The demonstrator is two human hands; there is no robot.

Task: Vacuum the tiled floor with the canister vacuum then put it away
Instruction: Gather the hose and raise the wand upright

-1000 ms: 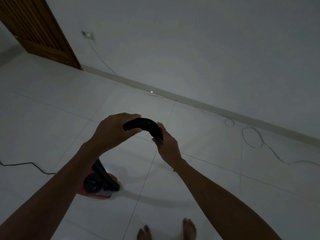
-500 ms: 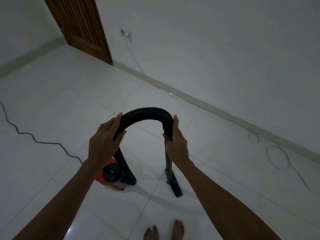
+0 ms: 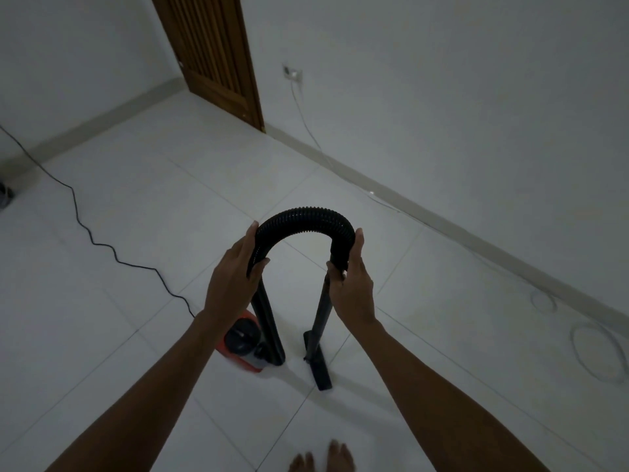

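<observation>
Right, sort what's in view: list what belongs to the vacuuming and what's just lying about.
Part of the job:
- hose, gripped by left hand and right hand
- wand with floor nozzle
- red canister
- black power cord
- tiled floor

Just lying about:
- white cable coiled by the wall
- wooden door
- wall socket
- dark object at the left edge

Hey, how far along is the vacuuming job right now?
Done: nothing provable; the tiled floor looks bare. In hand: the left hand and right hand grip the black hose, floor nozzle on the tiles. Left: putting away the red canister, its black cord trailing off.
</observation>
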